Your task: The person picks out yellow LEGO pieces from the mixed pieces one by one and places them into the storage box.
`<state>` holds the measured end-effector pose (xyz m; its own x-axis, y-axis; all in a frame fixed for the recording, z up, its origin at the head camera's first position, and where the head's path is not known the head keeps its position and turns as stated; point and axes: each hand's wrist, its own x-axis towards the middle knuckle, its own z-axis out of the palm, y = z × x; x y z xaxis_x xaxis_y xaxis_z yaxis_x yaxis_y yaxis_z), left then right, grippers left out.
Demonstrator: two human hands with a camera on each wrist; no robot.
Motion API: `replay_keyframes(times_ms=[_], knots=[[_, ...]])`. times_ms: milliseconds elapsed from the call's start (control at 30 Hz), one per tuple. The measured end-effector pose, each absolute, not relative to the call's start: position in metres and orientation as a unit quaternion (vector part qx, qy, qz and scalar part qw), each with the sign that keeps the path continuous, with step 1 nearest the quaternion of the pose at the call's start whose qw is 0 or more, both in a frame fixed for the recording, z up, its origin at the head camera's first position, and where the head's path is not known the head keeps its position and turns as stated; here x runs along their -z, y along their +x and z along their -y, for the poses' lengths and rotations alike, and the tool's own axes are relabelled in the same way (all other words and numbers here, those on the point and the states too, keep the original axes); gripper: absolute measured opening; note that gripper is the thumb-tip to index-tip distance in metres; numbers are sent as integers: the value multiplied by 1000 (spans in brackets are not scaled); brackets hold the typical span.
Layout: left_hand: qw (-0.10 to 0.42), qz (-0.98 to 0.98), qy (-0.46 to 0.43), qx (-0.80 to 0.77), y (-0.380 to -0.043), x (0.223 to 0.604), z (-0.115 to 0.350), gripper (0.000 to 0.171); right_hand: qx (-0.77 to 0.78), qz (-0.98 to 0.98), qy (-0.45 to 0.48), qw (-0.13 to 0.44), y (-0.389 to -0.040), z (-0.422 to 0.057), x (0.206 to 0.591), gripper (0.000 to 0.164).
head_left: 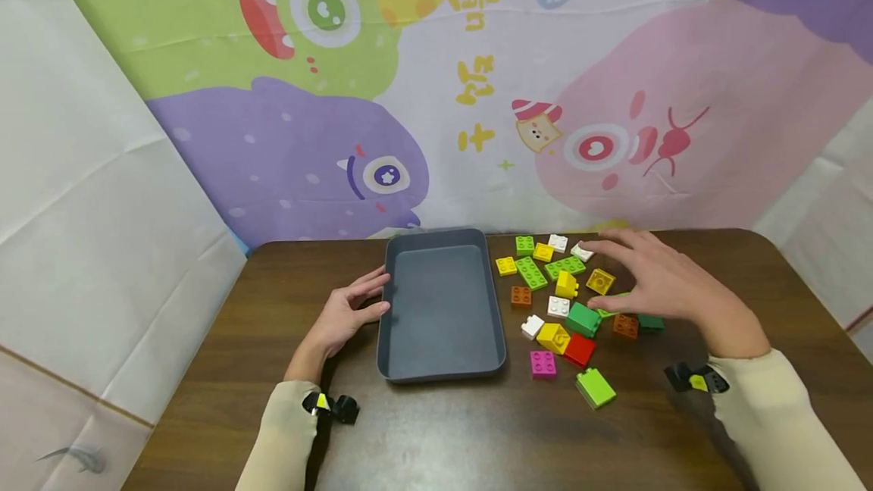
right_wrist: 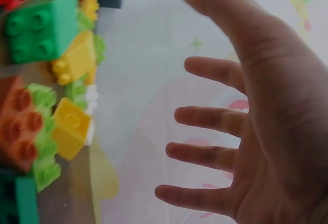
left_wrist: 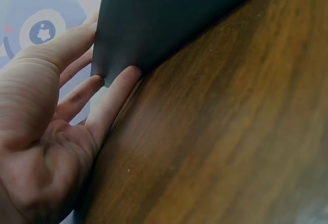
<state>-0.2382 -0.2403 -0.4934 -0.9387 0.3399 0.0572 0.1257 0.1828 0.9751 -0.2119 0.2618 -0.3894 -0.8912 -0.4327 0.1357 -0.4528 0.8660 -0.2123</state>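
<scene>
The tabletop (head_left: 423, 438), cut off at the bottom, carries a grey tray (head_left: 443, 309); the left hand (head_left: 344, 314) touches its left side, fingers extended. The right hand (head_left: 658, 275), spread and holding nothing, hovers over toy bricks (head_left: 583, 320) beside the tray, partly hiding a light-green one (head_left: 604, 314).

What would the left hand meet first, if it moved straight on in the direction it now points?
The grey tray, at its left side, which the left hand appears to touch now.

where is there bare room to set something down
Bare: inside the gray tray; the wood-grain tabletop before it, between both sleeves; and left of the left hand. Crowded: right of the tray, toy bricks scattered near the right hand.
</scene>
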Motion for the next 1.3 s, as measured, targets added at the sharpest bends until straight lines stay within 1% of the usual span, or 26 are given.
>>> replay_keyframes(times_ms=[133,333,533,700,933,1167,1300], knots=[[86,-765,153,-620,-238,495,240,59,-141,960,236,59,-215,-259,388,81],[88,-768,158,-615,-238,497,240,59,-135,961,232,72,-216,-258,389,78],[87,-765,157,-619,-238,496,239,59,-135,956,236,111,-219,-258,386,72],[86,-762,150,-625,-237,494,239,60,-141,950,247,129,-226,-258,390,67],[88,-756,151,-631,-237,494,238,60,-142,951,250,111,-232,-261,403,60],[86,-760,148,-627,-237,495,240,60,-148,960,228,63,-237,-258,413,49],[84,-762,150,-625,-237,493,240,60,-145,966,213,35,-239,-258,417,45]])
